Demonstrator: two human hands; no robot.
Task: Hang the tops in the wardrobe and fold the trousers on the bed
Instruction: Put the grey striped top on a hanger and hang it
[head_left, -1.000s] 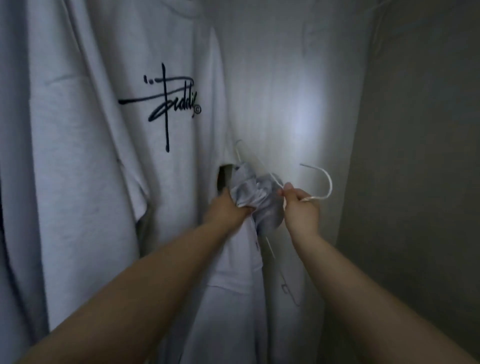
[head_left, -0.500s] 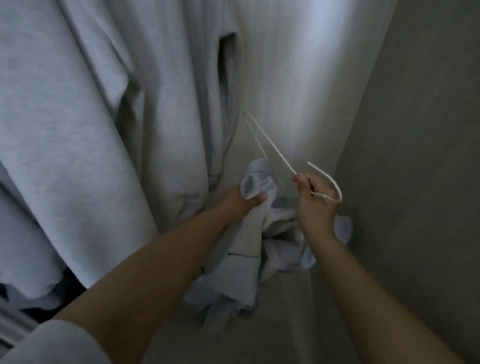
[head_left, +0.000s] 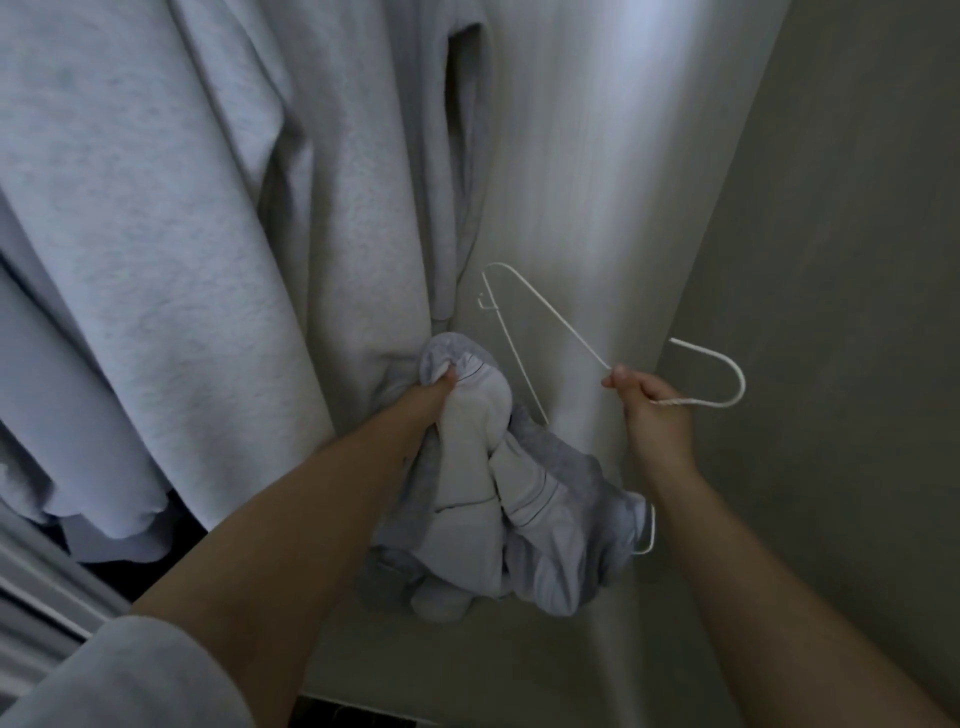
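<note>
Grey sweatshirts (head_left: 171, 291) are hung at the left of the wardrobe. A bunched grey top (head_left: 498, 499) is gripped by the left hand (head_left: 434, 397) low by the wardrobe wall. A white wire hanger (head_left: 561, 332) is pinched at its neck by the right hand (head_left: 652, 410). The hanging step seems to be in hand; next, the hanger probably needs to be slipped into the top's neck.

Bunched grey-white top (head_left: 498, 499) — hanging beside white wire hanger (head_left: 550, 332).

no readable text, labels or numbers on the hanging clothes (head_left: 156, 260), hanger (head_left: 545, 322)
</note>
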